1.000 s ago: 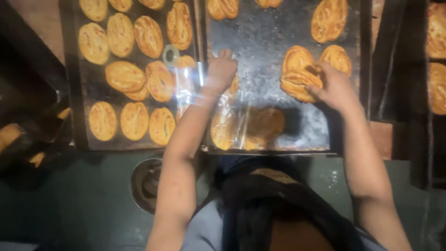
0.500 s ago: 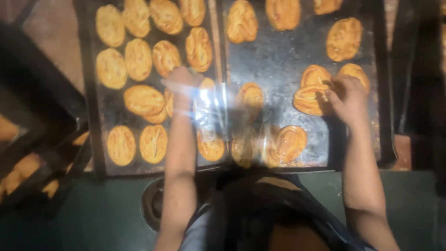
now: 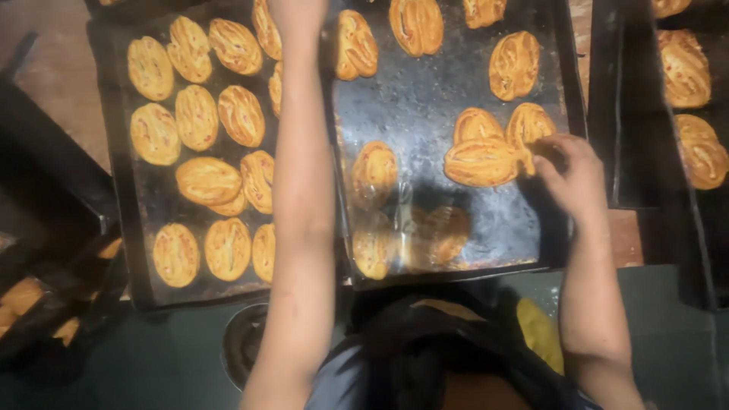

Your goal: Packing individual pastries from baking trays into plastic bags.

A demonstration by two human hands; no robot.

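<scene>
A: Change since a second ago? The left hand (image 3: 298, 14) had moved from the trays' shared edge to the far edge; grip cut off, couldn't tell.

B: Right hand (image 3: 571, 173) stayed put, fingertips pinching a golden pastry (image 3: 481, 162) near the right tray's (image 3: 425, 114) right edge, pastry just left of it.

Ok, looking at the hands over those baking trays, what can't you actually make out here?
Head view only:
- Left hand: fingers cut off by the top edge, grip unknown.
- Right hand: fingertips at a pastry, grasp unclear.
- Pastries at the near tray edge: blurred behind a clear plastic bag.
</scene>
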